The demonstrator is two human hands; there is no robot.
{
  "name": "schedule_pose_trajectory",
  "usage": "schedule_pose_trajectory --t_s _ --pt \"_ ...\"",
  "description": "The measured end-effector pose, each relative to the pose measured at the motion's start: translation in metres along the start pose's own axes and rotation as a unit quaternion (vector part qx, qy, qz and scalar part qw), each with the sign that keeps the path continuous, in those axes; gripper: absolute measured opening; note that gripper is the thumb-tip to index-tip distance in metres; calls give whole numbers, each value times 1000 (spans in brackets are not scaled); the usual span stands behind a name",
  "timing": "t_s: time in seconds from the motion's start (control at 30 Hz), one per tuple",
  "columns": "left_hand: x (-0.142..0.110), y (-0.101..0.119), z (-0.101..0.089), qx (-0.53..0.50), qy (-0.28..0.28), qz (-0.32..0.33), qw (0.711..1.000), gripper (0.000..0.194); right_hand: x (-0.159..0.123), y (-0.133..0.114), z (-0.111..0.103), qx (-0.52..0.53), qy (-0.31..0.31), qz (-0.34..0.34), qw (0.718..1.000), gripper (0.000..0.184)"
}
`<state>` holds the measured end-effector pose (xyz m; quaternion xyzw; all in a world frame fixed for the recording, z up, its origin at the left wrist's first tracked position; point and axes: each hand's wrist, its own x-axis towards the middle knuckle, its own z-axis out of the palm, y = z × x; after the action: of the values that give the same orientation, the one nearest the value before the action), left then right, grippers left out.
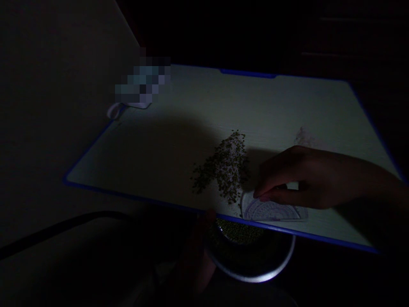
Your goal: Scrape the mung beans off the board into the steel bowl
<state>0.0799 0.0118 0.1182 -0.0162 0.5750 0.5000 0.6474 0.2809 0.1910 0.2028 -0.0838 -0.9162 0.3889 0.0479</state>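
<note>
My right hand (297, 179) pinches a clear plastic protractor (271, 211) between thumb and fingers. The protractor lies flat by the near edge of a pale, blue-rimmed board (153, 145). Just left of it, a loose pile of green beans mixed with pale grains (230, 166) spreads over the board. Below that edge is a round metal bowl (255, 277) with green beans (239, 232) inside; the board hides its far part. My left hand (194, 256), dark and partly lost in shadow, grips the bowl's left side, with its thumb up by the board's rim.
A blurred-out object with a pale strap loop (114, 111) sits at the board's far left corner. A small patch of pale grains (303, 137) lies beyond my right wrist. A dark cable-like strip (79, 217) curves in from the left. The surroundings are very dark.
</note>
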Motion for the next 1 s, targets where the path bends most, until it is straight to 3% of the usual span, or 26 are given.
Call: schedule_pose_trajectory --t_s 0.3,0.43,0.6,0.83,1.0 --pt "4 -7 2 -54 -7 -14 998 18 -8 14 -10 -48 37 54 997 24" --pt "5 -13 4 -97 -6 -12 995 25 -7 10 -10 -44 60 41 996 23" --pt "7 -14 5 -69 50 -3 996 21 0 5 -5 -46 48 15 998 25" --pt "5 -9 9 -44 95 -11 994 51 1 6 -3 -8 7 18 1000 26" --pt "8 -11 7 -70 41 -8 997 49 1 5 -3 -18 22 16 999 26"
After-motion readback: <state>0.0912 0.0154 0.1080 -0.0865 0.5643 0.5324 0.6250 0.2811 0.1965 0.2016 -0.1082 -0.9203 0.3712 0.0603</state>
